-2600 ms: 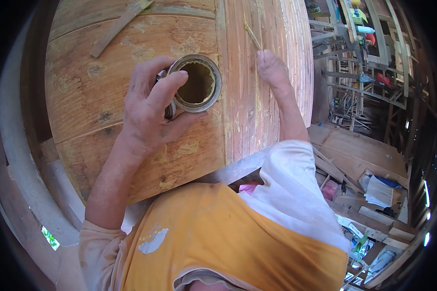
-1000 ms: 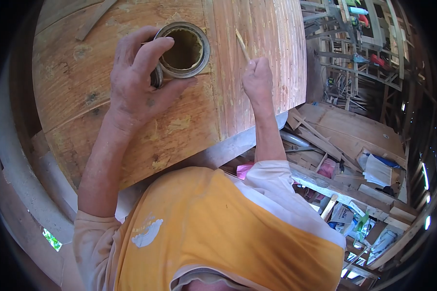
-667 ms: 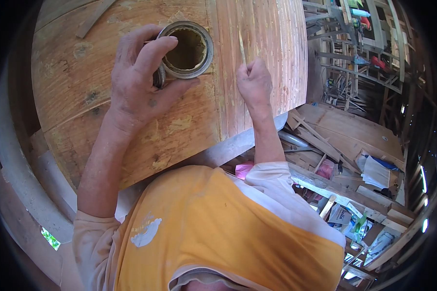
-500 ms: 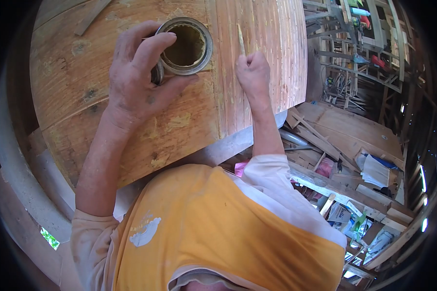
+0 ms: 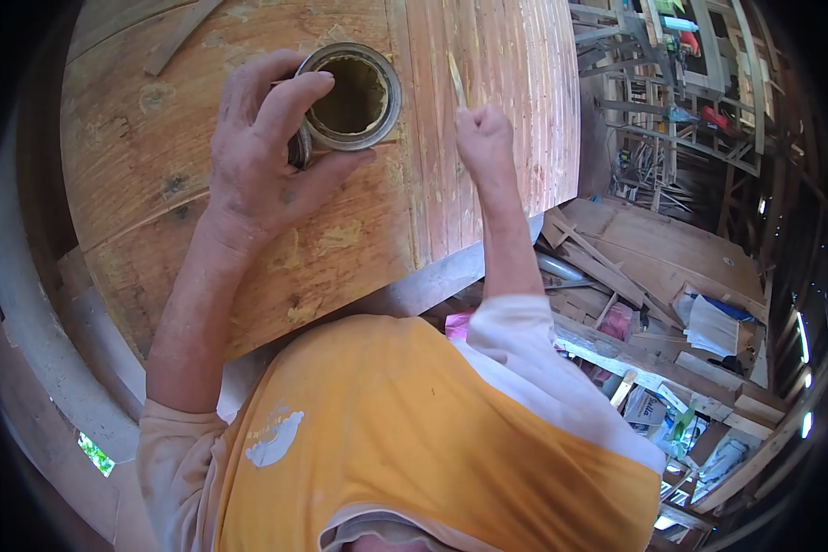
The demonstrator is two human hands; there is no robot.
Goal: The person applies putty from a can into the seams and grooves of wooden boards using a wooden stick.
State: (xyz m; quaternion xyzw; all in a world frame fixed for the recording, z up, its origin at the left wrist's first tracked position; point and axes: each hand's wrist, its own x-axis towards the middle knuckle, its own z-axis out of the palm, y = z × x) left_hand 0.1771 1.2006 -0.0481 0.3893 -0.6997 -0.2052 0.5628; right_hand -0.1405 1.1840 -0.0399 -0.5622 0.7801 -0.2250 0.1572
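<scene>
My left hand (image 5: 262,152) is wrapped round an open metal can (image 5: 351,95), its thumb and fingers at the rim. Yellowish residue coats the can's inside; how full it is I cannot tell. A dark rounded metal edge (image 5: 298,145) shows between palm and can, mostly hidden. Farther right, my right hand (image 5: 485,138) is closed in a fist round a thin pale stick-like tool (image 5: 456,78), which points away from me over the grooved boards (image 5: 534,101). Whether its tip touches the wood is unclear.
Under the can lies a wide wooden panel (image 5: 124,184) with yellowish patches. A loose wood strip (image 5: 182,39) rests at its far left. Off the right edge are scrap boards (image 5: 607,267), papers (image 5: 711,327) and a rack of timber (image 5: 681,129).
My right hand has shifted slightly right, still gripping the tool. The can and my left hand sit a little lower in view, along with the panel, as the camera moved slightly.
</scene>
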